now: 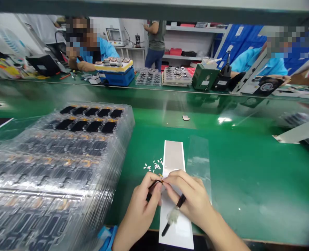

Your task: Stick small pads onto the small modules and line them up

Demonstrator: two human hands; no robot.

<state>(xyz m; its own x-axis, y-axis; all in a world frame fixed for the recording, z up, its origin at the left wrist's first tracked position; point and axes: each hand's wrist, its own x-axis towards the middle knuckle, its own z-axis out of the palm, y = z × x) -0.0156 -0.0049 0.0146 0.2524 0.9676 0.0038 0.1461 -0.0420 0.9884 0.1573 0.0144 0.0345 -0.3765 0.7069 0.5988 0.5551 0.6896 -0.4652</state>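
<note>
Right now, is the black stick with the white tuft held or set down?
The black stick with the white tuft is held: its upper end is tucked into the right hand, and the rest lies out over the white sheet.

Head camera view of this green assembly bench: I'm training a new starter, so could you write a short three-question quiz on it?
1. True or false: the left hand pinches a small black item.
2. What lies scattered on the green mat, just left of the white strip?
3. Which holds the black-handled tool with a white tuft: the left hand or the right hand?

Key: 1 true; 2 small white bits; 3 the right hand.
</note>
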